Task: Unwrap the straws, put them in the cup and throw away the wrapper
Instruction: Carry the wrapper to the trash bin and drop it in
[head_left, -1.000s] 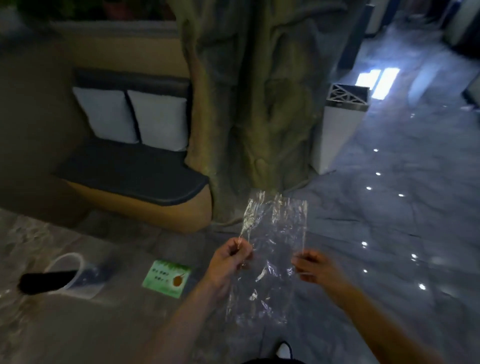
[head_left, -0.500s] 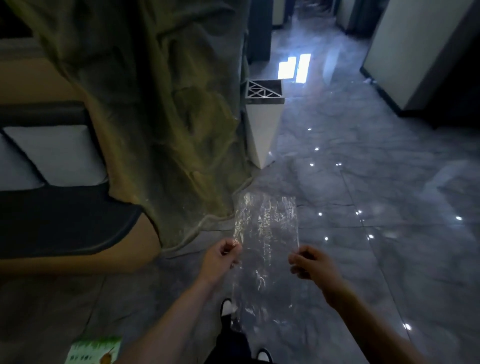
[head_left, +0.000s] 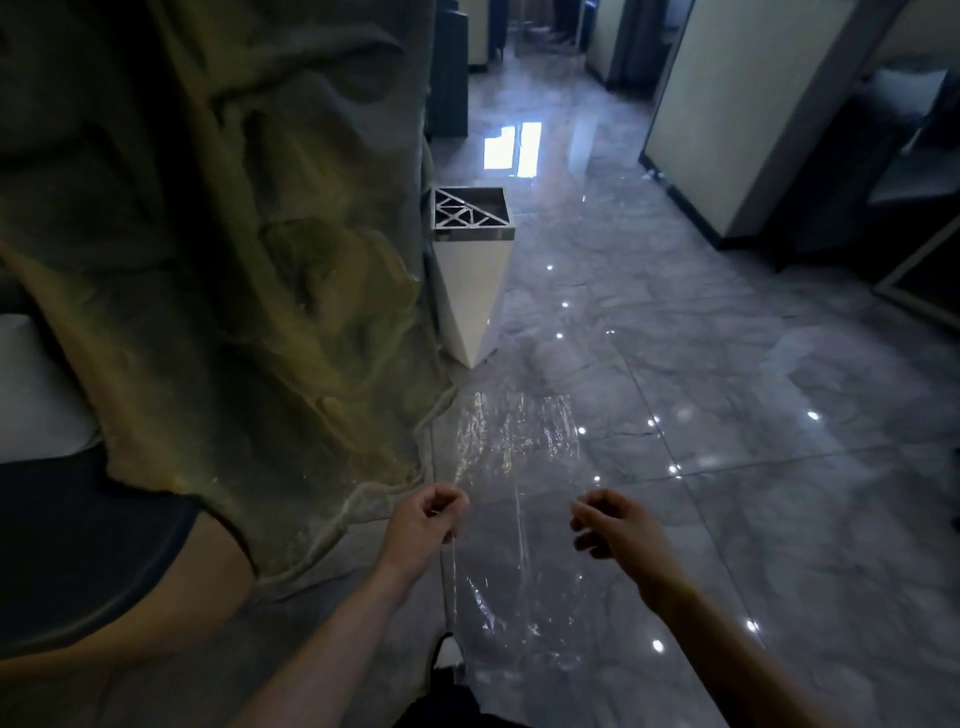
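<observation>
Both forearms are bare, no sleeves reaching the wrists, and neither the left hand (head_left: 423, 522) nor the right hand (head_left: 615, 527) shows rings or a watch. Below, dark trousers (head_left: 447, 701) and a white-toed shoe (head_left: 448, 652) show.

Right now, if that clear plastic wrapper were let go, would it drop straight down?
Probably not: the wrapper looks thin, crinkled and floppy, so it may flutter. Both hands hold its edges; it likely weighs almost nothing.

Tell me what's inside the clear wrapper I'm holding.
Nothing visible: the wrapper, held between left hand and right hand, shows only floor through it. Its crinkled, glaring patches could hide something small.
</observation>
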